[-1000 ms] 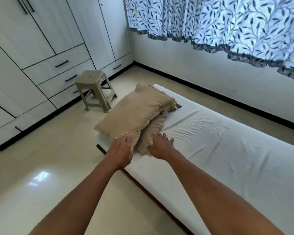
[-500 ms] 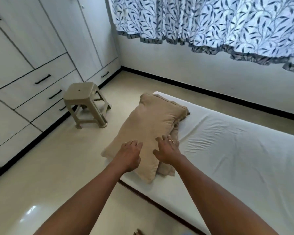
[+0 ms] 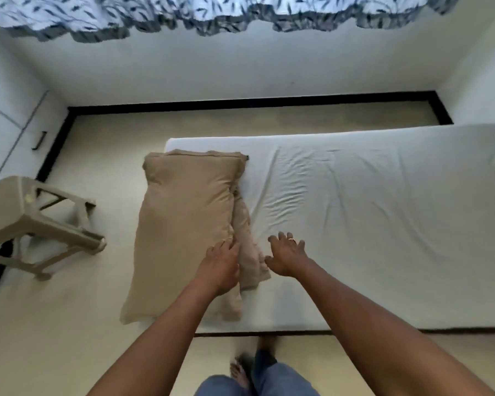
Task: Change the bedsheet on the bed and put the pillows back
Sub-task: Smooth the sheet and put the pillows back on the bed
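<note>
Right hand (image 3: 287,257) had come off the stacked pillows (image 3: 183,218) at centre-left, fingers splayed, empty; left hand (image 3: 222,265) lay flat on top; risk I judged: overhang past bedsheet (image 3: 369,218) edge, slipping floorward.

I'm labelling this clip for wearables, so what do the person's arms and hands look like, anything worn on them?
No sleeve, watch or bracelet shows on either arm; both are bare to the frame edge. The right hand wears a gold-coloured ring on one finger. The left hand shows no ring or glove.
</note>
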